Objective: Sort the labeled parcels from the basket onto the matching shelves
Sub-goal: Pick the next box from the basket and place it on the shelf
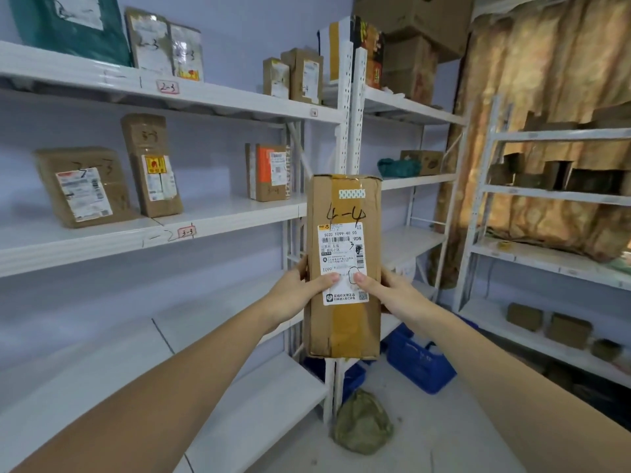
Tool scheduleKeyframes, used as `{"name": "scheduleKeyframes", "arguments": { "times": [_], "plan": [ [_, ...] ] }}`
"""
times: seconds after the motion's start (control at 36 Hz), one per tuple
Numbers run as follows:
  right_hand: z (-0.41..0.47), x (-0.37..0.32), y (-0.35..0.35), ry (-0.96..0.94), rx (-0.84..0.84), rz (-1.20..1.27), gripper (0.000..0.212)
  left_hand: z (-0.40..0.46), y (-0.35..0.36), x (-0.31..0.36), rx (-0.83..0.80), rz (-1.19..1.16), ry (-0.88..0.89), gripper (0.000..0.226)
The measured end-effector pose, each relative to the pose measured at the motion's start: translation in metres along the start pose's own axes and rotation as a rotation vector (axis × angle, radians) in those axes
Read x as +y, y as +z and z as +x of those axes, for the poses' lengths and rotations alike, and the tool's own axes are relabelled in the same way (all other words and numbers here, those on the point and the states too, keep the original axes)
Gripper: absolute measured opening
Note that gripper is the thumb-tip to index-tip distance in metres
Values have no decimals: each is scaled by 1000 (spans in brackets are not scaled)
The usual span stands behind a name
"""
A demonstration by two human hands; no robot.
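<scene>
I hold a tall brown cardboard parcel (344,213) upright in front of me, with "4-4" handwritten above its white shipping label. My left hand (300,291) grips its left side with the thumb on the label. On the right side, my right hand (386,291) does the same. The parcel hangs in front of the white upright between two shelf units. A shelf tag "3-3" (187,232) marks the middle left shelf and a tag "2-3" (167,87) the shelf above. A blue basket (420,367) sits on the floor below right.
Brown parcels stand on the left shelves, marked 3-3 (82,186) and 2-3 (150,42). A parcel marked with a 4 (305,75) stands higher up, near the middle upright. A drab bag (363,425) lies on the floor. White shelving (546,257) with small boxes stands to the right.
</scene>
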State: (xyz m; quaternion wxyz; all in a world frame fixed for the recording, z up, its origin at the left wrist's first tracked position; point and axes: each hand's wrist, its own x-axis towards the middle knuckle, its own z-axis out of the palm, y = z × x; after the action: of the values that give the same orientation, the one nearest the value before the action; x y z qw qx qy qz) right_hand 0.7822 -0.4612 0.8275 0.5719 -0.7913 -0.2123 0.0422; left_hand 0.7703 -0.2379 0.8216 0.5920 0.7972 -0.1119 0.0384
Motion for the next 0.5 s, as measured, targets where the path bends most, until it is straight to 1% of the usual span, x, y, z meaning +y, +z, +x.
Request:
{"name": "scheduleKeyframes", "arguments": {
  "times": [0.06,0.08,0.17,0.31,0.42,0.5],
  "plan": [
    [23,20,-16,9,-24,-54,44,24,9,-15,32,49,10,71],
    [36,30,-24,6,-42,-94,47,36,12,-20,47,74,14,72],
    [76,50,-45,-5,-100,-199,66,72,13,-32,67,130,5,75],
    [144,88,-59,-15,-130,-269,76,129,11,-60,100,175,-45,76],
    [197,126,-56,28,-225,-311,74,164,2,-96,108,208,-119,72],
    [239,145,-50,34,-281,-323,75,192,-16,-122,80,213,-171,72]
  ]
}}
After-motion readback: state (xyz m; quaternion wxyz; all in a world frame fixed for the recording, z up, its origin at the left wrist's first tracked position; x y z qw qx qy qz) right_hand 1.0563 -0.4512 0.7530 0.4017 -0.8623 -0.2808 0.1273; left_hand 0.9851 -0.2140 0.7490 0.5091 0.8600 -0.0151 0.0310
